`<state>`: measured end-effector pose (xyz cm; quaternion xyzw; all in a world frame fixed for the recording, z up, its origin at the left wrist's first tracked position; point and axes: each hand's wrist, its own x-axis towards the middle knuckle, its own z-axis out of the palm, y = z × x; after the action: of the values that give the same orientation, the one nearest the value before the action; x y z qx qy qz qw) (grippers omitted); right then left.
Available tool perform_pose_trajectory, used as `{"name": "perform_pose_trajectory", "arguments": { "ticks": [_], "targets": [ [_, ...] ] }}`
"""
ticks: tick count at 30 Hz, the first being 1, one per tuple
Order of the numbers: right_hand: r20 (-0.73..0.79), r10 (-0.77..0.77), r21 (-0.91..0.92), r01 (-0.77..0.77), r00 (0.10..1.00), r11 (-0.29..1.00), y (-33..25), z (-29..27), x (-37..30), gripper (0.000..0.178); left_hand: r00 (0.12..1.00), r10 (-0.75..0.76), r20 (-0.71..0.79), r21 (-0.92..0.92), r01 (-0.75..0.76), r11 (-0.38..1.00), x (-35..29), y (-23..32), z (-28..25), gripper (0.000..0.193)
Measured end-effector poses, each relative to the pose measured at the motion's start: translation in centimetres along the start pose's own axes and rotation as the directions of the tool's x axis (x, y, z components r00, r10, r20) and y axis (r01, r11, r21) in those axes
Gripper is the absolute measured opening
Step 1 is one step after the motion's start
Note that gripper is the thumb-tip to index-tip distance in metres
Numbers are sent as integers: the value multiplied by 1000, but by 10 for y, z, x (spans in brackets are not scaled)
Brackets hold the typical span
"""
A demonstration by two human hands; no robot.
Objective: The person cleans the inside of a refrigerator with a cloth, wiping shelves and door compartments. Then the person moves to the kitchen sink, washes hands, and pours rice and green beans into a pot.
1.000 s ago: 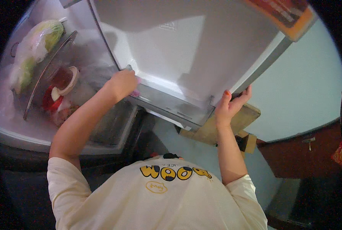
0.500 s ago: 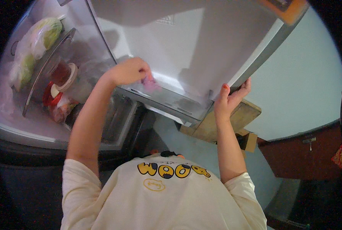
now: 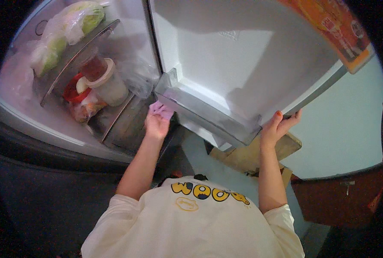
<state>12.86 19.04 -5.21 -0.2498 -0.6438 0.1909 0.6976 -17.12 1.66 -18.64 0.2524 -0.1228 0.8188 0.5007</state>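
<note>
My left hand [image 3: 156, 124] grips a pink cloth [image 3: 162, 110] and presses it against the outer face, near the left end, of the clear door bin [image 3: 208, 117]. This bin is fixed low on the inside of the open white fridge door [image 3: 243, 56]. At the door's right edge my right hand [image 3: 274, 132] holds on, thumb on the inner side and fingers round the outer side. Part of the cloth lies behind the bin's clear plastic, and my left fingertips are partly covered by it.
Left of the door, the fridge shelves hold bagged cabbage [image 3: 56, 53], a lidded tub [image 3: 114, 88], a red container [image 3: 74, 89] and bagged food [image 3: 87, 107]. Cardboard [image 3: 238, 157] lies below the door. A brown cabinet [image 3: 329, 200] stands at right by a pale wall [image 3: 350, 120].
My left hand has come out of the door bin with the pink cloth and moved down to its outer face. The view has shifted; my right hand stays on the door edge.
</note>
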Motion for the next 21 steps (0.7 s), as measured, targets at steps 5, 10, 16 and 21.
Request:
{"name": "perform_pose_trajectory", "arguments": {
  "ticks": [5,10,16,21],
  "targets": [
    [116,160,-280,-122,980,952,-53,-18,-12,90,800,117,-589,114,-61,992,29,-46,48,33],
    [158,214,-347,-149,964,926,-75,-11,-31,105,815,-123,-566,-56,111,992,7,-91,54,30],
    [213,182,-353,-98,960,931,-66,-14,-27,101,798,-539,-271,-431,400,809,-33,-175,69,30],
    [182,171,-285,-114,968,952,-60,-16,-24,98,847,-227,-480,-150,176,973,0,-111,69,32]
  ]
}}
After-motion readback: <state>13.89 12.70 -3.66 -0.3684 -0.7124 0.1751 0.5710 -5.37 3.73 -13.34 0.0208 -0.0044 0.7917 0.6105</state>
